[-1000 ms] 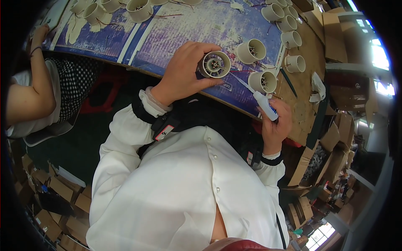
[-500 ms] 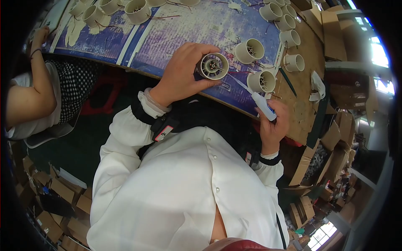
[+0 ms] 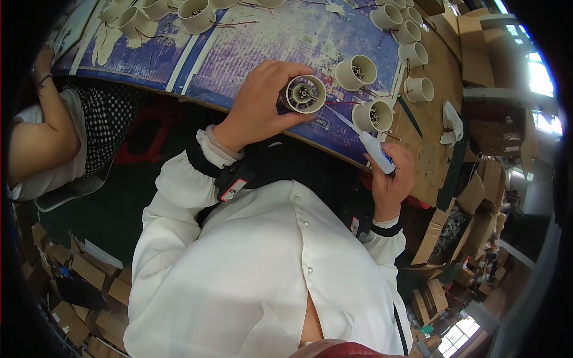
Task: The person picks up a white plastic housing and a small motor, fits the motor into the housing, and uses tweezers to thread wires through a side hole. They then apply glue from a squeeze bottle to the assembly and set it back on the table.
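Right now the left hand [image 3: 256, 110] wraps around a round cream plastic housing [image 3: 303, 94], holding it just above the near edge of the blue worktable [image 3: 250, 45] with its open end turned up toward the camera. The right hand [image 3: 391, 179] is closed around a small white glue bottle [image 3: 373, 148], whose long thin nozzle points up and left so that its tip sits at or just beside the rim of the housing; whether glue is coming out cannot be told. Judging by this, the piece in hand is midway through being glued and not yet set down. Two similar cups [image 3: 364, 92] stand on the table just beside the held one, and more stand in a row [image 3: 409, 42] toward the far right and in a group [image 3: 158, 11] at the far left; whether those are finished or waiting is unclear. A co-worker's arm [image 3: 42, 137] rests at the left.
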Demonstrator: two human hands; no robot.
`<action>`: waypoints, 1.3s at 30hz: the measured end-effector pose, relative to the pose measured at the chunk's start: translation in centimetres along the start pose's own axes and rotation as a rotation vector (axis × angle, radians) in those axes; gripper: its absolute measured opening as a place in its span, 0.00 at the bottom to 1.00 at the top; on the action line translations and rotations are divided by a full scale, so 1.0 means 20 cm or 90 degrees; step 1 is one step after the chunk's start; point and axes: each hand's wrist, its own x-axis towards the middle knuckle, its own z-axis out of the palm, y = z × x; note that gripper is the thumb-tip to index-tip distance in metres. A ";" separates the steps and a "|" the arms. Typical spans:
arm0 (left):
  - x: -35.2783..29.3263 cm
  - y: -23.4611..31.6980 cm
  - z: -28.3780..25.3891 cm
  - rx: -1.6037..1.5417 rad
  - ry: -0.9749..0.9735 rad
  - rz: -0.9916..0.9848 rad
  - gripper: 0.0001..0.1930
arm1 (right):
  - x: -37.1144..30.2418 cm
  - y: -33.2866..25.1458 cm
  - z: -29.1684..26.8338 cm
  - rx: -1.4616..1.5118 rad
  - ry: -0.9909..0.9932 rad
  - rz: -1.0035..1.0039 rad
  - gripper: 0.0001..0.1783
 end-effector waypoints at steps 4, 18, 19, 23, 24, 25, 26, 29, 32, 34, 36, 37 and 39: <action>0.00 0.00 0.00 0.005 -0.006 0.002 0.31 | 0.00 0.01 0.01 0.009 -0.004 0.013 0.21; 0.00 0.00 0.00 0.004 -0.013 -0.002 0.30 | -0.01 0.02 0.01 0.033 0.000 0.019 0.21; 0.00 0.00 0.00 0.001 -0.015 -0.005 0.30 | -0.01 0.02 0.02 0.032 -0.002 0.017 0.21; 0.00 0.00 0.00 -0.006 -0.017 -0.013 0.30 | -0.02 0.03 0.02 0.039 -0.003 0.022 0.21; 0.00 0.00 0.00 -0.006 -0.017 -0.013 0.30 | -0.02 0.03 0.02 0.044 -0.003 0.025 0.21; 0.00 0.00 0.00 -0.007 -0.019 -0.018 0.30 | -0.02 0.03 0.02 0.044 -0.003 0.025 0.21; -0.01 0.00 -0.01 -0.008 -0.021 -0.024 0.30 | -0.02 0.03 0.02 0.047 -0.003 0.037 0.20; -0.01 0.00 -0.01 -0.010 -0.021 -0.028 0.30 | -0.02 0.03 0.01 0.055 -0.002 0.059 0.19; -0.01 0.00 -0.01 -0.012 -0.019 -0.026 0.30 | -0.07 0.04 0.01 0.189 0.012 0.231 0.17; -0.01 0.00 -0.01 -0.027 -0.024 -0.036 0.31 | -0.09 0.05 0.01 0.236 0.023 0.266 0.17; -0.01 0.00 -0.01 -0.034 -0.027 -0.040 0.31 | -0.11 0.07 0.00 0.329 0.047 0.338 0.17; -0.01 0.00 -0.01 -0.047 -0.025 -0.048 0.31 | -0.12 0.09 0.00 0.329 0.048 0.338 0.17; -0.01 0.00 -0.01 -0.073 -0.021 -0.064 0.32 | -0.13 0.11 -0.02 0.528 0.074 0.411 0.16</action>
